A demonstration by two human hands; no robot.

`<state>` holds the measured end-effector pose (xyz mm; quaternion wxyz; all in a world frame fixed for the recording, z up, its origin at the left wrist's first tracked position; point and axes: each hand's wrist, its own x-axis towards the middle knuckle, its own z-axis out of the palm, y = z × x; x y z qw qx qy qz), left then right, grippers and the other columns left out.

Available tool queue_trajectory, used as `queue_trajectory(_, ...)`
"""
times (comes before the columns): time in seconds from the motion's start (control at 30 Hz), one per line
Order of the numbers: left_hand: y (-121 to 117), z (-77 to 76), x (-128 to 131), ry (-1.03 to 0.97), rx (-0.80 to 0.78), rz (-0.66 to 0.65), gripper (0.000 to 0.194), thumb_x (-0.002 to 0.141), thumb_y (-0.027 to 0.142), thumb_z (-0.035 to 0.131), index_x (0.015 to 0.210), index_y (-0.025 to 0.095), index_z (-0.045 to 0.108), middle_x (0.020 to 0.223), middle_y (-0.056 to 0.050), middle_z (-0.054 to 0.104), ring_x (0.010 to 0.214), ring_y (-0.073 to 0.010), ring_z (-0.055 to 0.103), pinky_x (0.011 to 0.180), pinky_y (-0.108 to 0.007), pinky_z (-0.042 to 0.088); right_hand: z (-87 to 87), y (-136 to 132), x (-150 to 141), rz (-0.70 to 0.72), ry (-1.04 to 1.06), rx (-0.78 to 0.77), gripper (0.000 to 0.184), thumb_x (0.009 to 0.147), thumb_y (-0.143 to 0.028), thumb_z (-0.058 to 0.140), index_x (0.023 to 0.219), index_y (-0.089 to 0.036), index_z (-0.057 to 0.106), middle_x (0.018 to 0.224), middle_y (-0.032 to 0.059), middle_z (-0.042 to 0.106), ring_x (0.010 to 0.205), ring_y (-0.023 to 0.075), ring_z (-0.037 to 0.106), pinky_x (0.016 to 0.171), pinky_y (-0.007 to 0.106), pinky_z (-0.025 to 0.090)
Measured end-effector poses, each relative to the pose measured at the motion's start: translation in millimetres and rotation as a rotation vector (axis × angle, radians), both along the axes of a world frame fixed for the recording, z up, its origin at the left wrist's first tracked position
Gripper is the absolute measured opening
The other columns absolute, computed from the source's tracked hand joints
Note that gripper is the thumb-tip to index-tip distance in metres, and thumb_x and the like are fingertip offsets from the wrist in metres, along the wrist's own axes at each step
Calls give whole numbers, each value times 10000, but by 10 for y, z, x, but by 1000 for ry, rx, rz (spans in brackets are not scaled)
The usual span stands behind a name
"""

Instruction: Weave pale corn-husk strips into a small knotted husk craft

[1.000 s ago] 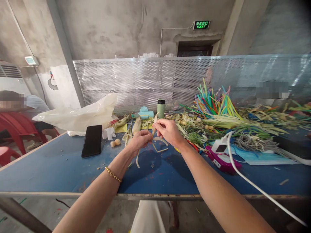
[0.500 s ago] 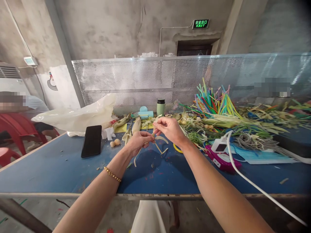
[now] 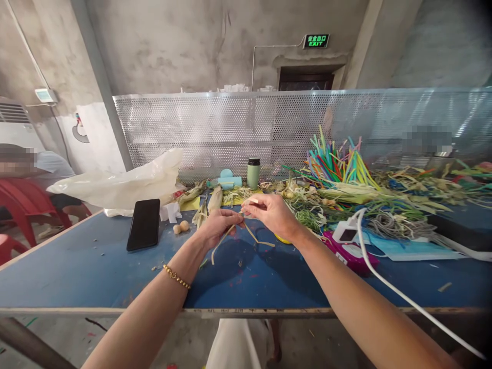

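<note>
Above the middle of the blue table (image 3: 115,279), my two hands meet fingertip to fingertip. My left hand (image 3: 221,225) is closed in a pinch on thin pale strips of corn husk (image 3: 251,233), whose ends dangle below the fingers on both sides. Closed as well, my right hand (image 3: 269,211) pinches part of the husk strip, a pale piece showing along its fingers. The exact spot where the strips meet is hidden by the fingertips. Two small wooden balls (image 3: 181,227) lie left of my left hand, and a dried corn husk (image 3: 215,199) lies just behind it.
A black phone (image 3: 143,224) and a plastic bag (image 3: 119,179) lie at left. Behind stands a green bottle (image 3: 253,172). Rightward are colourful pipe cleaners (image 3: 340,164), heaped husks (image 3: 353,193), a magenta box (image 3: 351,254) and a white cable (image 3: 397,294). A person (image 3: 54,166) sits far left.
My right hand has turned and lowered slightly against my left. The strip end that stood up above the fingers now lies along them, and the hanging strips have shifted.
</note>
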<state>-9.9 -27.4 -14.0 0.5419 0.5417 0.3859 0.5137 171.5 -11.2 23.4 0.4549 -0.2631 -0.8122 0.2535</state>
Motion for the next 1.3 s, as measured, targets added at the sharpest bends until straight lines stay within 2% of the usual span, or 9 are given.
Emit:
queue_trajectory(0.1, -14, 25, -2, -37, -1, -17, 208, 656, 267, 835, 662, 93, 721, 692, -100, 705, 459, -79, 477, 489, -268, 349, -71, -47, 75, -28, -39, 153, 118, 904, -297, 691, 880, -205, 762, 900, 59, 780, 855, 216, 722, 807, 342, 570)
queue_trajectory(0.2, -34, 43, -2, -62, 0, -44, 239, 636, 278, 851, 685, 81, 726, 700, -98, 705, 475, -80, 492, 500, -263, 361, -149, -69, 96, -53, -5, 346, 120, 938, -239, 655, 904, -224, 769, 1002, 79, 774, 970, 227, 712, 914, 371, 548)
queue_trajectory(0.43, -67, 68, 17, -91, -1, -46, 176, 627, 230, 815, 678, 89, 722, 704, -97, 705, 505, -87, 509, 505, -252, 355, -286, -21, 44, -38, 30, 644, 141, 972, -161, 611, 952, -215, 741, 903, 65, 732, 865, 196, 688, 792, 336, 560)
queue_trajectory(0.53, -74, 77, 26, -96, 8, -34, 141, 631, 213, 782, 634, 107, 690, 680, -77, 686, 470, -72, 481, 488, -250, 320, -319, -33, 29, -40, 22, 690, 130, 972, -150, 611, 965, -217, 723, 902, 60, 730, 855, 190, 691, 779, 329, 562)
queue_trajectory(0.73, -68, 73, 45, -105, 57, -17, 242, 645, 305, 814, 605, 131, 650, 645, -65, 667, 437, -74, 458, 465, -257, 294, -313, -85, 16, -89, -8, 765, 147, 989, -135, 575, 997, -208, 702, 925, 73, 723, 886, 195, 681, 801, 335, 551)
queue_trajectory(0.97, -63, 46, 58, -137, 88, 5, 299, 627, 338, 859, 599, 124, 653, 606, -55, 622, 438, -96, 492, 470, -270, 333, -308, -99, 12, -228, -151, 894, 168, 992, -137, 567, 908, -184, 705, 850, 67, 701, 822, 186, 627, 756, 323, 504)
queue_trajectory(1.3, -71, 29, 53, -138, 96, 0, 308, 670, 347, 843, 576, 138, 638, 517, -24, 543, 462, -119, 525, 510, -275, 386, -298, -141, -13, -279, -234, 965, 211, 999, -129, 543, 887, -168, 717, 824, 79, 686, 823, 200, 592, 742, 334, 471)
